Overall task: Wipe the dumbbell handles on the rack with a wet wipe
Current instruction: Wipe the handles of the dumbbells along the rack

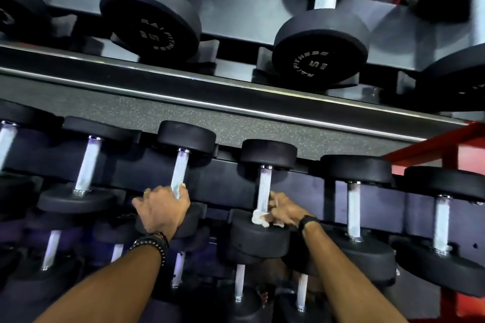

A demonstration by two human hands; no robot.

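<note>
Black dumbbells with knurled silver handles lie side by side on the middle tier of the rack (pixel 225 183). My left hand (pixel 162 207) grips the near end of one handle (pixel 179 170). My right hand (pixel 284 208) holds a crumpled white wet wipe (pixel 259 219) wrapped around the near end of the neighbouring handle (pixel 263 186), just above that dumbbell's front head (pixel 258 240). Part of the wipe is hidden under my fingers.
The top tier carries larger dumbbells marked 5 (pixel 154 18), with a chrome front rail (pixel 236 102) between the tiers. More dumbbells sit to the right (pixel 354 215) and left (pixel 86 168), and on the lower tier (pixel 240 283). A red frame post (pixel 451 149) stands at the right.
</note>
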